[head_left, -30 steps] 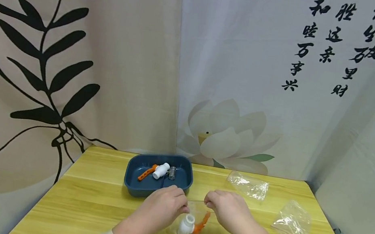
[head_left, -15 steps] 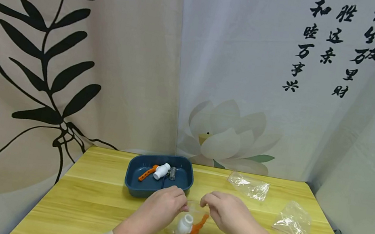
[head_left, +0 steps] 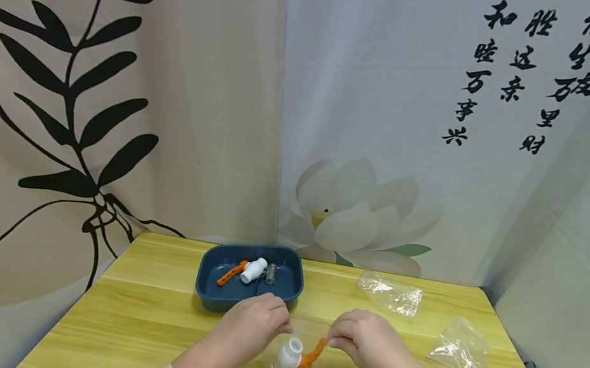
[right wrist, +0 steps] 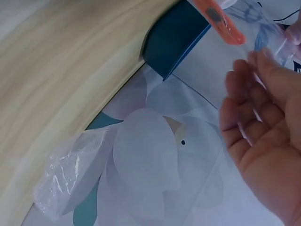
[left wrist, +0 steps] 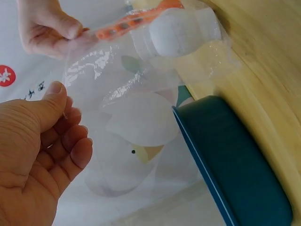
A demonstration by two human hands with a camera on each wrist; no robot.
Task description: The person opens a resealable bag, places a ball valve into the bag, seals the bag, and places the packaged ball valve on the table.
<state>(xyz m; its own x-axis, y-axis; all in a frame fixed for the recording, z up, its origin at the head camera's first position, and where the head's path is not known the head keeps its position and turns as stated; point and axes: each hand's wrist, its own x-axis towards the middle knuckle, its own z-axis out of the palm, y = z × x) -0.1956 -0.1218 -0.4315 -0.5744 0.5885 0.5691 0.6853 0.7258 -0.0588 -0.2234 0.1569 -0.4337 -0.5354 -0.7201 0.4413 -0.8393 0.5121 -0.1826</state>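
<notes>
A clear plastic bag (left wrist: 94, 66) hangs between my two hands over the front of the table. Inside it sits a white plastic ball valve (head_left: 289, 357) with an orange handle (head_left: 313, 354). My left hand (head_left: 258, 321) pinches the left corner of the bag's top edge between thumb and forefinger, the other fingers loosely curled. At the opposite corner, my right hand (head_left: 370, 345) pinches the edge close to the tip of the orange handle. In the left wrist view the valve (left wrist: 176, 33) shows through the film at the bag's bottom.
Behind my left hand stands a dark blue tray (head_left: 203, 288). It holds another white valve (head_left: 253, 270) with an orange handle and a small grey see-through piece (head_left: 271, 273). Two crumpled clear bags, a back bag (head_left: 390, 292) and a right bag (head_left: 460, 354), lie on the wooden table (head_left: 133, 326).
My right hand first shifts slightly left, then moves right and a little toward me, spreading the bag's top edge. The valve inside drifts slightly left; my left hand barely moves.
</notes>
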